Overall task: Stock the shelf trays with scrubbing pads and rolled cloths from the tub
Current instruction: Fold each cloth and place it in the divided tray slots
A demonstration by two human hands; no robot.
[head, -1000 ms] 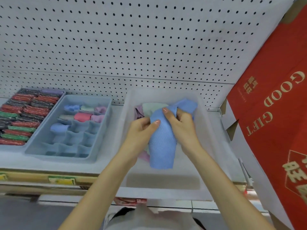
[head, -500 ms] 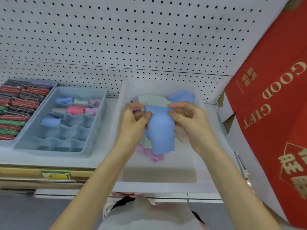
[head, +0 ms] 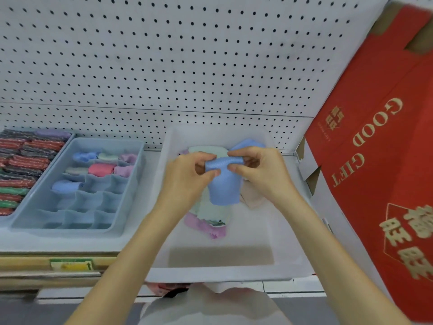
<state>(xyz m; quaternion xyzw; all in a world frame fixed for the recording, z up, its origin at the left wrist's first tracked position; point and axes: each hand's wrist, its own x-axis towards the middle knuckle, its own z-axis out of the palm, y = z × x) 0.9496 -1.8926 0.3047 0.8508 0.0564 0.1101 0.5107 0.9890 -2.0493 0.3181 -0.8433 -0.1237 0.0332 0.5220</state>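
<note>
Over the translucent white tub [head: 288,233], my left hand [head: 187,179] and my right hand [head: 262,172] both pinch the top edge of a blue waffle-textured cloth [head: 225,186], which hangs down partly rolled. More loose cloths lie in the tub: a pale green one [head: 208,212], a pink one [head: 206,227], another blue one [head: 248,144]. To the left stands a grey-blue divided tray [head: 131,207] with several rolled cloths [head: 100,168] in its back cells. Further left, a tray holds rows of red, green and dark scrubbing pads [head: 21,170].
A white pegboard [head: 164,55] forms the shelf's back wall. A large red gift carton [head: 384,172] leans in at the right, close to the tub. The shelf's front edge carries a yellow-green price label [head: 72,263].
My hands have drawn apart to the cloth's upper corners and rolled its top edge over; the hanging part of the blue cloth is shorter now.
</note>
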